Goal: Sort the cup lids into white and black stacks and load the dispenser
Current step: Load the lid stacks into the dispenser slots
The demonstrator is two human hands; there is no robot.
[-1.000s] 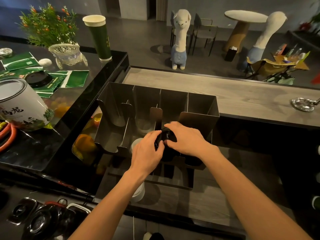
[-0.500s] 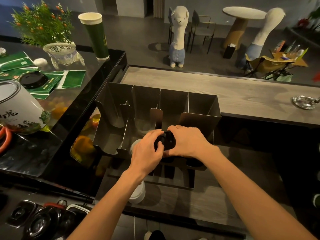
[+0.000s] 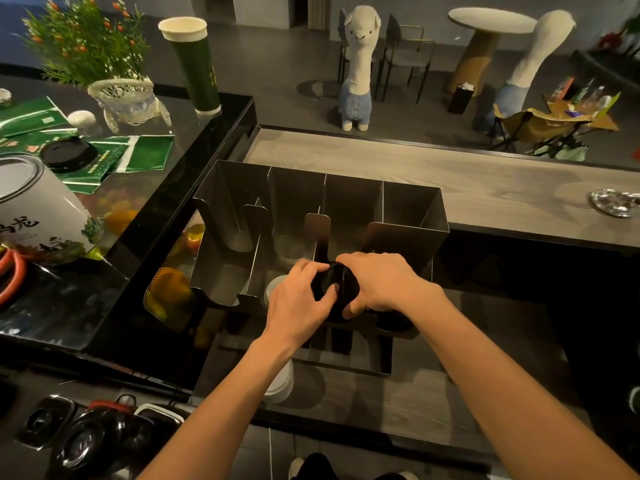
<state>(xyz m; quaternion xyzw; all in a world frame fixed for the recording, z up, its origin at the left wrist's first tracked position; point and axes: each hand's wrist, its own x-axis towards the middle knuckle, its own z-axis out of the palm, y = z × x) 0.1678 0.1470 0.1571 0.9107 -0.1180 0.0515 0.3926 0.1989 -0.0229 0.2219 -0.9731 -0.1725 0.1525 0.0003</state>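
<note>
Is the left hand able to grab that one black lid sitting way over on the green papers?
Probably not right now. The left hand is busy holding the black lids with the right hand at the dispenser. The lone black lid sits far to the left, nothing covering it, so it looks like a long stretch.

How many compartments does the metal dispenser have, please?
4, side by side in the dispenser: the far-left one, the second with white lids, the third under both hands holding black lids, and the far-right one.

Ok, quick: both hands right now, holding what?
Left hand: closed on the black lids.
Right hand: closed on the same black lids, over the dispenser.
</note>
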